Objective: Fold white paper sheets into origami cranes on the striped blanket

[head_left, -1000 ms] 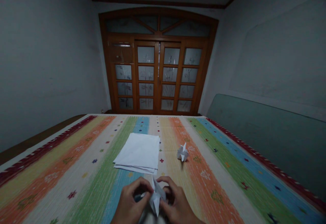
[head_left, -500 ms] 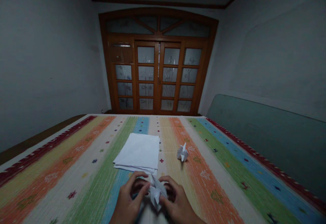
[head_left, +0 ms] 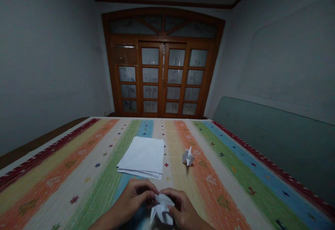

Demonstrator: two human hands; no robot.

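Observation:
Low in the head view, a folded white paper piece (head_left: 162,209) with several pointed flaps is held between my two hands, just above the striped cloth. My right hand (head_left: 180,207) is closed on its right side, thumb on the near face and fingers behind. At its upper left edge, my left hand (head_left: 137,197) pinches with thumb and forefinger; the fingertips partly hide the contact. Beyond my right hand stands a small folded paper crane (head_left: 187,156). A stack of white paper sheets (head_left: 142,156) lies just beyond my left hand.
A tablecloth (head_left: 86,153) with coloured stripes and small motifs covers the table. Along the right side runs a pale green panel (head_left: 274,136). Wooden doors with glass panes (head_left: 162,76) close off the far end of the room.
The folded paper has turned and sits slightly lower. My left hand has shifted from its left side to a pinch at the upper left edge; my right hand keeps hold.

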